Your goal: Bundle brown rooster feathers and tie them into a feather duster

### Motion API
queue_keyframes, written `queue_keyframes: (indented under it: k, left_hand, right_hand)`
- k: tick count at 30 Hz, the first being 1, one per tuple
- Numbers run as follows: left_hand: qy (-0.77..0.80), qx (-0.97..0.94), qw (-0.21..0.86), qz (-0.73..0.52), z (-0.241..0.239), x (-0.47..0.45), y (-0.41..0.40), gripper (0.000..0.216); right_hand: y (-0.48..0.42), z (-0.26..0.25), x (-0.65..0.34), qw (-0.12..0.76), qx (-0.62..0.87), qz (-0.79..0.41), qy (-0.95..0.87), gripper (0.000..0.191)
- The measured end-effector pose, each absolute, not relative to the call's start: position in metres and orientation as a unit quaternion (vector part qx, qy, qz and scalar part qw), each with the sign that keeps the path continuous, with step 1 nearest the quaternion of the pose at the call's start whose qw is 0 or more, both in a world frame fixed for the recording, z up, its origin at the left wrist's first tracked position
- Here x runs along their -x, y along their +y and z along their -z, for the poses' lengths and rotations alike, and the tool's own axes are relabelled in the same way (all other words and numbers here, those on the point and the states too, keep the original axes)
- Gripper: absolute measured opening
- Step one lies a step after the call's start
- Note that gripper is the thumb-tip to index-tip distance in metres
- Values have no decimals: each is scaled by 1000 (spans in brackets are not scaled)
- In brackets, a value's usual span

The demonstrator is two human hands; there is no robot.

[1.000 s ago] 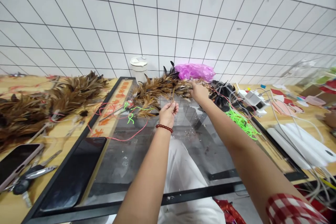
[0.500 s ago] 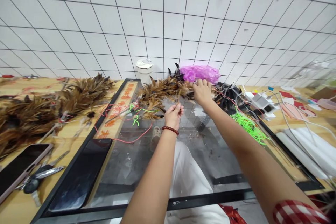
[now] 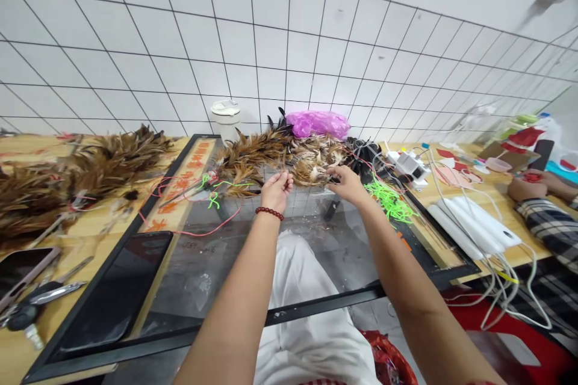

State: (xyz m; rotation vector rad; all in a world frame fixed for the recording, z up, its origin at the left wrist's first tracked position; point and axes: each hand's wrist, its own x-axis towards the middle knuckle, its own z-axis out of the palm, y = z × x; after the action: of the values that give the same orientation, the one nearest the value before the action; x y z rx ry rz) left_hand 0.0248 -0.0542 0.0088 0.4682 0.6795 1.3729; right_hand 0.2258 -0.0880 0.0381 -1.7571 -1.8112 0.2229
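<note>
My left hand point(image 3: 276, 192), with a red bead bracelet point(image 3: 270, 213) at its wrist, is closed in a pinch over the glass tabletop. A thin brown feather point(image 3: 284, 163) sticks up from its fingertips. My right hand point(image 3: 347, 185) reaches to the near edge of a pile of loose brown and pale feathers point(image 3: 316, 156). Its thumb and forefinger are apart, with a dark gap between them. Left of that pile lies a bundle of brown feathers point(image 3: 253, 156). Red cord point(image 3: 217, 230) and short green cord pieces point(image 3: 214, 198) lie nearer to my left hand.
A white lidded cup point(image 3: 226, 121) and a pink plastic bag point(image 3: 318, 124) stand at the back. Green cords point(image 3: 391, 201), chargers point(image 3: 409, 168) and white cables lie right. A black phone point(image 3: 120, 289) and keys point(image 3: 36, 307) lie left. Another person's hand point(image 3: 528, 187) is at far right.
My right hand has drawn back from the feather pile toward me, and its fingers now show apart. My left hand keeps its pinch. The view has turned right, bringing another person's arms in.
</note>
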Motion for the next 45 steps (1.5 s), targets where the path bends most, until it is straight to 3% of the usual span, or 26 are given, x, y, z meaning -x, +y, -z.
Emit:
queue_keyframes:
  k: [4, 11, 15, 18, 22, 25, 28, 33, 40, 45]
  left_hand:
    - [316, -292, 710, -558, -11, -25, -60, 17]
    - [305, -436, 731, -428, -6, -25, -64, 24]
    - [322, -498, 714, -372, -4, -30, -66, 22]
    - [354, -494, 685, -401, -5, -35, -69, 19]
    - [368, -430, 673, -475, -5, -39, -69, 19]
    - [358, -400, 678, -501, -5, -37, -68, 20]
    - [346, -372, 685, -522, -5, -35, -66, 22]
    - [335, -342, 693, -540, -5, -33, -65, 22]
    - [330, -356, 692, -534, -6, -36, -66, 23]
    - [331, -349, 692, -538, -5, -36, -66, 24]
  right_hand:
    - [-89, -22, -213, 455, 563, -231, -650, 33]
    - [-87, -16, -185, 481, 430, -375, -666, 27]
    - [-86, -15, -188, 488, 449, -336, -668, 22]
    - [-84, -14, -196, 459, 513, -230, -688, 25]
    - [-85, -7, -209, 304, 666, -36, -680, 56]
    - [-88, -2, -215, 240, 710, 15, -662, 50]
    - [-91, -2, -217, 278, 725, 44, -628, 33]
    - [-89, -2, -215, 315, 694, 44, -646, 24]
    - [-81, 5, -207, 290, 683, 39, -669, 20]
    - [-83, 5, -208, 331, 689, 10, -644, 22]
